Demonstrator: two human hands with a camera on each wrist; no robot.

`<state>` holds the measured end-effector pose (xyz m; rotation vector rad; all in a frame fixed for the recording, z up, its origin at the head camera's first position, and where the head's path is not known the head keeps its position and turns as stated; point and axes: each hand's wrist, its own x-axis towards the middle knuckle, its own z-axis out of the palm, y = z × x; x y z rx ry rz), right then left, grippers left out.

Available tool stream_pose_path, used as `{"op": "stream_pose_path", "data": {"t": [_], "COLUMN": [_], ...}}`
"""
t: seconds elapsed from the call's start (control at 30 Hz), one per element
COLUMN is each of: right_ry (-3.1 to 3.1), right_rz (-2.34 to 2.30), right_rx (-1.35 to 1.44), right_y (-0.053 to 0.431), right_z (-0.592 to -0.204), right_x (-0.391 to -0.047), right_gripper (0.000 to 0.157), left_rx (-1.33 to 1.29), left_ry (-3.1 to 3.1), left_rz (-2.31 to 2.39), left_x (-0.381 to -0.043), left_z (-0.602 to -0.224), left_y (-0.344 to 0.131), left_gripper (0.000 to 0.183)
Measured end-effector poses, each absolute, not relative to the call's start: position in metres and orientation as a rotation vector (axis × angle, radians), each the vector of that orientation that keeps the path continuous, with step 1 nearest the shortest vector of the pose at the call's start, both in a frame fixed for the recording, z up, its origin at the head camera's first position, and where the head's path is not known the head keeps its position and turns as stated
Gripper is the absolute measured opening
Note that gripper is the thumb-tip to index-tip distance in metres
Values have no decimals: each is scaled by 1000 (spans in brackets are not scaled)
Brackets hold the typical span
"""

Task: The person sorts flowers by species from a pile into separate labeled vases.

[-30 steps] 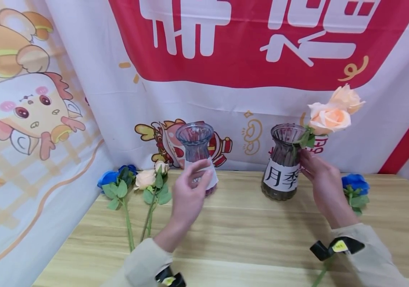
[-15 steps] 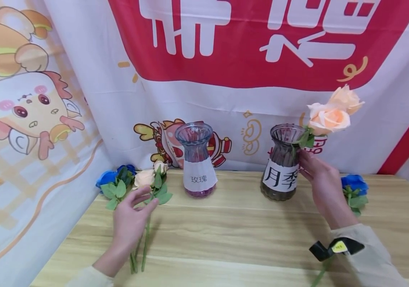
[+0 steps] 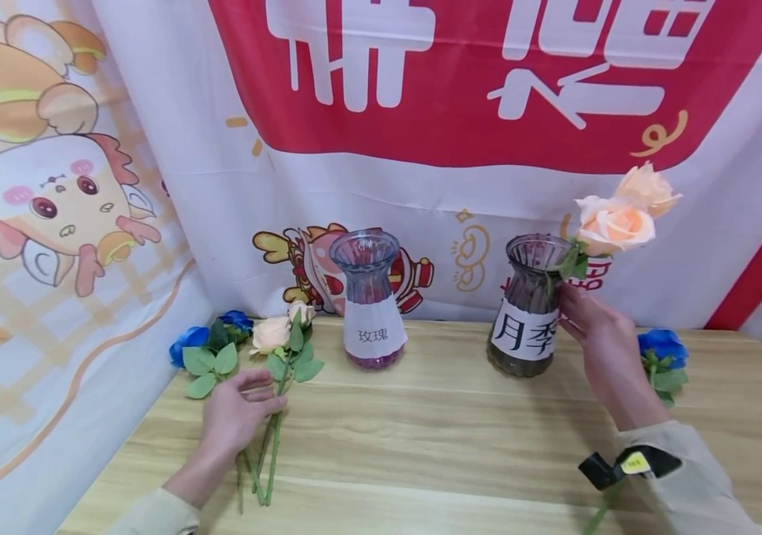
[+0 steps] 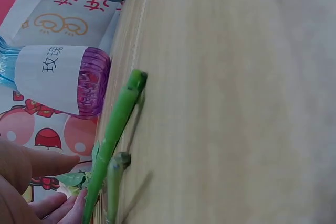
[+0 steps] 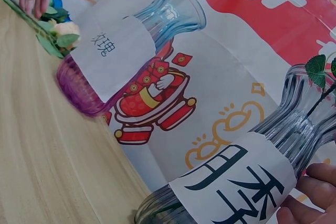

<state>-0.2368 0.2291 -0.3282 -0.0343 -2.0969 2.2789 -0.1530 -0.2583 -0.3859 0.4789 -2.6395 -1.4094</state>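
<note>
My left hand [image 3: 236, 412] is over the flower stems [image 3: 273, 446] at the left, its thumb near the peach roses' stems. In the left wrist view, a finger stretches out beside the green stems [image 4: 118, 119]. Cream-peach roses [image 3: 270, 334] and blue roses [image 3: 189, 345] lie there on the table. My right hand [image 3: 611, 349] holds the right side of a dark glass vase [image 3: 521, 357] labelled 月季; its fingertips show against the glass in the right wrist view. Peach roses [image 3: 615, 223] stand in that vase, leaning right.
A blue-and-purple glass vase [image 3: 374, 342] labelled 玫瑰 stands upright between the hands. Another blue rose [image 3: 662, 349] lies beyond my right wrist, its stem partly under the arm. A printed cloth [image 3: 421, 186] hangs behind the wooden table [image 3: 434, 446].
My left hand has moved from in front of the 玫瑰 vase leftward and down to the stems. The blue roses at the left have shifted slightly left. My right hand stays at its vase.
</note>
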Motion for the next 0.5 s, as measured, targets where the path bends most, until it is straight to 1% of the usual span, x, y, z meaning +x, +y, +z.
{"op": "stream_pose_path", "data": {"t": [0.27,0.5], "right_ry": [-2092,-2111], "right_rz": [2283,2272], "right_rx": [-38,-54], "right_y": [229,231], "right_z": [-330,-328], "right_x": [-237,-237], "right_gripper": [65,65], "left_rx": [483,495], "left_ry": [-2689,-2720], "left_rz": [-1376,-1359], "left_x": [-160,-165], "left_z": [-387,-389], "left_y": [-260,-257], "left_gripper": [68,65]}}
